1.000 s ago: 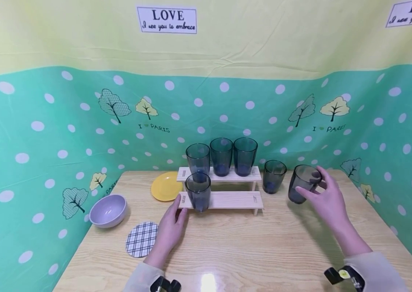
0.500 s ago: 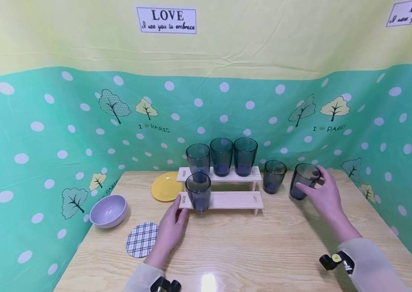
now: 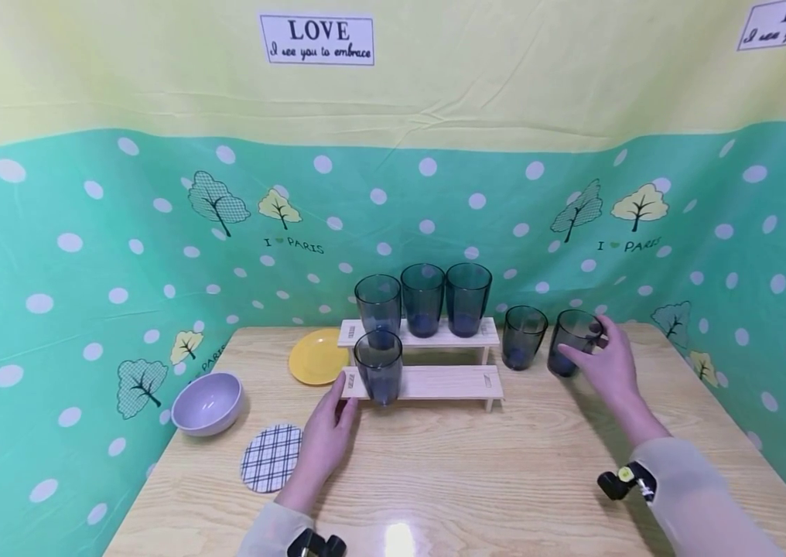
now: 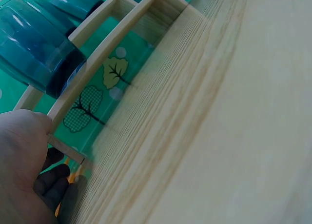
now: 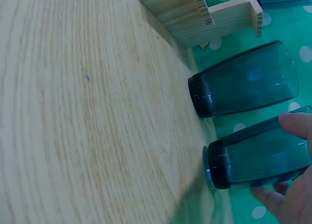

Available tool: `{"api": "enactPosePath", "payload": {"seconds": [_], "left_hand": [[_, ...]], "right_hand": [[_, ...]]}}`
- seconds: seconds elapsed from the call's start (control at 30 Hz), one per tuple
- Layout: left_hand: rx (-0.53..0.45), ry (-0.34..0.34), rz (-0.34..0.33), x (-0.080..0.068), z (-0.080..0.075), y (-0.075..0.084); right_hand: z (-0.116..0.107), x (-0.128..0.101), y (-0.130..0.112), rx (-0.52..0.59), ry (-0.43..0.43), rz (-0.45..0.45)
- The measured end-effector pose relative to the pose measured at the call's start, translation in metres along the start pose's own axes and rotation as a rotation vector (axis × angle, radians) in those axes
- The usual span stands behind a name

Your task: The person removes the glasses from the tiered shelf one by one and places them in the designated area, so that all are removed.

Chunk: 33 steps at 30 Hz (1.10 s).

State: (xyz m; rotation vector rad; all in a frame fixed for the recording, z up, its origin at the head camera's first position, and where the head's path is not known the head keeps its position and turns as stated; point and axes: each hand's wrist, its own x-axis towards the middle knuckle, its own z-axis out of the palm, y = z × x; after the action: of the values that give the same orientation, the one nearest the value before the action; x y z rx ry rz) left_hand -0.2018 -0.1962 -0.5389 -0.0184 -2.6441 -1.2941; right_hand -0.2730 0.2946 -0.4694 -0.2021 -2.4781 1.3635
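In the head view my right hand (image 3: 609, 365) grips a dark tinted glass (image 3: 567, 352) between thumb and fingers, at the right of the table. The right wrist view shows this held glass (image 5: 263, 153) upright, its base at or just above the tabletop; I cannot tell if it touches. Close to its left stands another dark glass (image 3: 522, 340), a small gap between them. My left hand (image 3: 326, 429) holds the left end of a two-tier wooden rack (image 3: 442, 382). One glass (image 3: 381, 371) stands on the lower tier near that hand, and three glasses (image 3: 423, 302) line the upper tier.
A yellow plate (image 3: 316, 357) lies left of the rack. Farther left is a lilac bowl (image 3: 206, 404), and a checked round coaster (image 3: 271, 458) lies by my left forearm. A polka-dot cloth (image 3: 428, 201) hangs behind and beside the wooden table (image 3: 463, 472).
My right hand has carried its glass a little back and then left, closer to the glass standing beside it. My left hand and the rack stay put.
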Motion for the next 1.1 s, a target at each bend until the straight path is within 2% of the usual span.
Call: {"api": "enactPosePath", "payload": {"seconds": [0.6, 1.1], "left_hand": [[0.002, 0.013, 0.016, 0.000, 0.002, 0.001], [-0.009, 0.005, 0.013, 0.000, 0.001, 0.001]], "right_hand": [[0.011, 0.003, 0.006, -0.005, 0.019, -0.020], [0.006, 0.000, 0.008, 0.001, -0.040, -0.060]]}}
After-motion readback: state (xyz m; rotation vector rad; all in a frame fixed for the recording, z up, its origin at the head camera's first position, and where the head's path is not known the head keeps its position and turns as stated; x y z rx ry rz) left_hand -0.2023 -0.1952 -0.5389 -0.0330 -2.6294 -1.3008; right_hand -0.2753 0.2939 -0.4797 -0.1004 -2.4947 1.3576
